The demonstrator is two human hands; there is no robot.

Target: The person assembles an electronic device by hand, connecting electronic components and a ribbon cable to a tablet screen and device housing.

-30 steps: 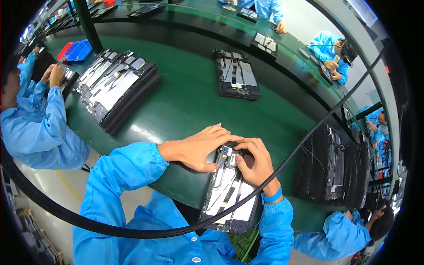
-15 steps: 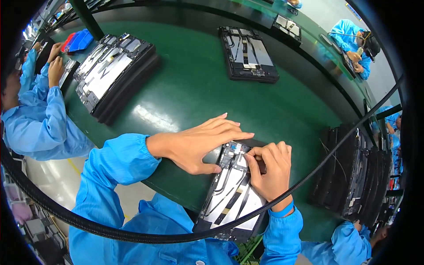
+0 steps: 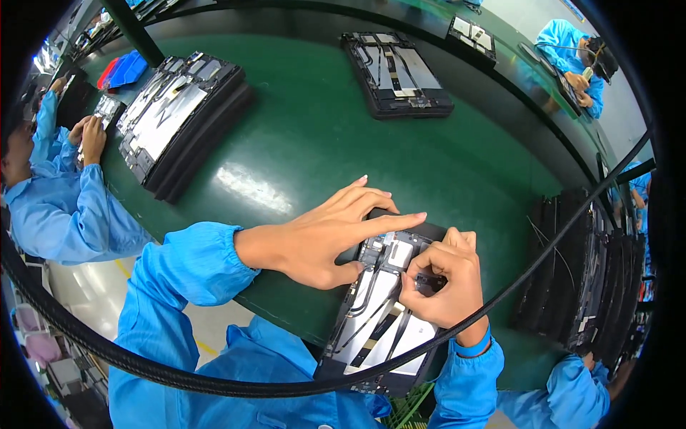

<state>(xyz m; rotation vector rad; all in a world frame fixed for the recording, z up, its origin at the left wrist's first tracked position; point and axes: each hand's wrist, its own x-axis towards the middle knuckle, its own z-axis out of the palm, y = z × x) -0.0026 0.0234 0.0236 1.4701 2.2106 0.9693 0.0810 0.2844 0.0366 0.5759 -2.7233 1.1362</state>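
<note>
An opened tablet (image 3: 389, 314) lies in front of me, its white battery cells, black ribbon cables and circuit boards exposed. My left hand (image 3: 321, 236) spans its far left corner: the thumb touches the left edge, and the stretched fingers reach over the top end. Over the right side of the upper board, my right hand (image 3: 446, 282) is closed, with thumb and forefinger pinched together. Whatever lies between those fingertips is hidden or too small to name. The tablet's near end overhangs the green table's edge.
A stack of opened tablets (image 3: 175, 121) stands at the left, and another (image 3: 396, 75) at the far side. Several dark units (image 3: 564, 272) stand on edge at the right. A black cable (image 3: 236, 386) crosses the view. Co-workers in blue sit left (image 3: 57, 207) and far right (image 3: 572, 61).
My right hand has moved slightly right and nearer me, its fingers more curled. My left fingers have shifted a little to the right. The co-worker's hands at the left have lowered.
</note>
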